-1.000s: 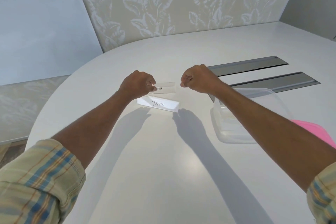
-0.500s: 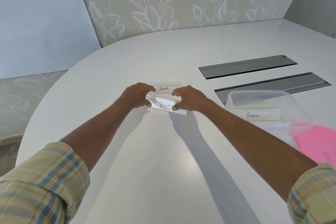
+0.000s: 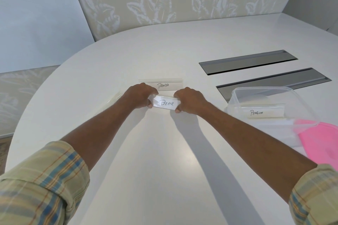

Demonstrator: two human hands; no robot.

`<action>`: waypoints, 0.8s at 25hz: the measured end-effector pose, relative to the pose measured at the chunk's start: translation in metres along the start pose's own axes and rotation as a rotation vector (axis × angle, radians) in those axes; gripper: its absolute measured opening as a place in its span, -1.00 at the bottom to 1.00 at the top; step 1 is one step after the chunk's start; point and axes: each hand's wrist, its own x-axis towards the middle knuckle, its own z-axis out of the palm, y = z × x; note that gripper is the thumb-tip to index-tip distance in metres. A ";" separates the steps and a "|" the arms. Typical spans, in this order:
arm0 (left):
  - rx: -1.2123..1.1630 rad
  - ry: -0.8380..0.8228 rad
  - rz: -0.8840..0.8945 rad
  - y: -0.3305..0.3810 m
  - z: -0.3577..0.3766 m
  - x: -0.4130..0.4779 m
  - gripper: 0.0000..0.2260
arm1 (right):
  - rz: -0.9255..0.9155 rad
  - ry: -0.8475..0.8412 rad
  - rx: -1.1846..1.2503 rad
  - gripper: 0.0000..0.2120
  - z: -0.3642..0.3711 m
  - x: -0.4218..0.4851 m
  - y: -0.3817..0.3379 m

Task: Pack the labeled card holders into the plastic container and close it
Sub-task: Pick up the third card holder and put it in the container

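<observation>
Near the table's (image 3: 164, 151) middle, the left hand (image 3: 139, 97) and right hand (image 3: 190, 100) each pinched closed on one end of the BEAR card holder (image 3: 165, 103), just before the PANDA card holder (image 3: 164, 85).

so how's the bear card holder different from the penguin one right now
The BEAR card holder is pinched at both ends by the left hand and right hand; no hand touches the PENGUIN card holder. BEAR is out on the white table, while PENGUIN already sits inside the clear plastic container. BEAR runs at a slant, PENGUIN nearly level. Both are clear holders with a handwritten white card.
</observation>
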 end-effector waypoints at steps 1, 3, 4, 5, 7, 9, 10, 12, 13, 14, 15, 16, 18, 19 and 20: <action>0.008 0.011 0.002 0.001 -0.001 -0.002 -0.48 | -0.001 0.009 -0.006 -0.67 0.001 -0.001 0.000; 0.027 0.024 0.002 0.002 -0.001 -0.005 -0.50 | -0.003 0.019 0.004 -0.66 0.002 -0.004 -0.001; 0.037 0.032 0.005 0.003 -0.001 -0.007 -0.51 | -0.005 0.021 0.012 -0.66 0.002 -0.006 -0.001; 0.046 0.039 0.008 0.003 -0.002 -0.010 -0.52 | -0.006 0.023 0.017 -0.67 0.001 -0.007 -0.001; 0.057 0.051 0.013 0.006 -0.004 -0.014 -0.53 | -0.011 0.028 0.020 -0.67 0.000 -0.008 0.000; 0.061 0.061 0.021 0.009 -0.009 -0.019 -0.54 | -0.014 0.037 0.024 -0.54 -0.004 -0.010 0.002; 0.057 0.066 0.025 0.011 -0.012 -0.021 -0.54 | -0.015 0.040 0.028 -0.48 -0.007 -0.011 0.003; 0.042 0.076 0.033 0.015 -0.019 -0.024 -0.55 | -0.010 0.044 0.050 -0.39 -0.014 -0.014 0.007; 0.035 0.082 0.037 0.018 -0.022 -0.025 -0.55 | -0.008 0.044 0.063 -0.37 -0.018 -0.015 0.009; 0.032 0.091 0.040 0.021 -0.026 -0.027 -0.54 | -0.008 0.042 0.071 -0.36 -0.024 -0.019 0.012; 0.032 0.099 0.039 0.026 -0.030 -0.029 -0.53 | -0.011 0.038 0.073 -0.38 -0.030 -0.022 0.014; 0.036 0.106 0.037 0.031 -0.034 -0.031 -0.51 | -0.014 0.035 0.070 -0.40 -0.037 -0.027 0.018; 0.046 0.114 0.041 0.043 -0.043 -0.033 -0.48 | -0.022 0.036 0.064 -0.43 -0.051 -0.036 0.025; 0.053 0.116 0.047 0.051 -0.048 -0.035 -0.46 | -0.023 0.042 0.063 -0.42 -0.058 -0.042 0.029; 0.061 0.121 0.052 0.059 -0.053 -0.036 -0.45 | -0.023 0.050 0.066 -0.41 -0.065 -0.048 0.033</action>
